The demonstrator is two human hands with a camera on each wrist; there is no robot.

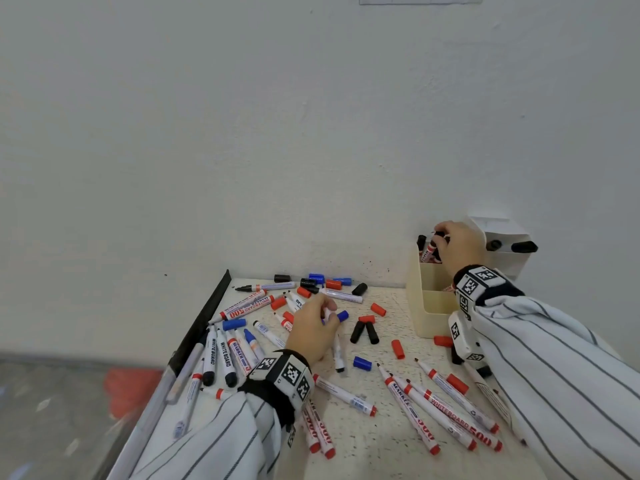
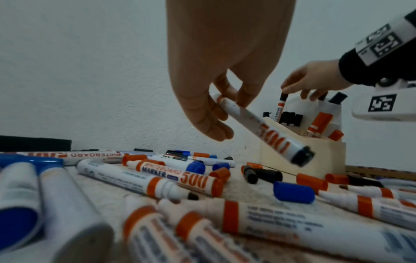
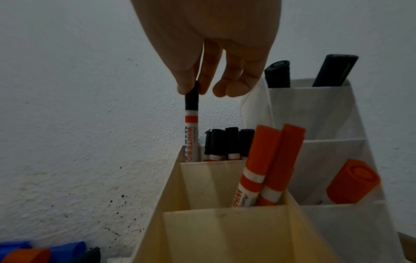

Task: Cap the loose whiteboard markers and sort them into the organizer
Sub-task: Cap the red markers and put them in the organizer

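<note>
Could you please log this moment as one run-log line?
right hand: lowering black-capped marker into cream organizer back slot | left hand: holding black-ended marker above table | loose caps, markers remain

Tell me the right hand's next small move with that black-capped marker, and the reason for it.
Probably lower it a little further and let go. The right hand pinches the black-capped marker by its cap, upright, its lower end already inside the beige organizer's rear compartment beside the other black-capped markers, so it seems nearly seated.
</note>
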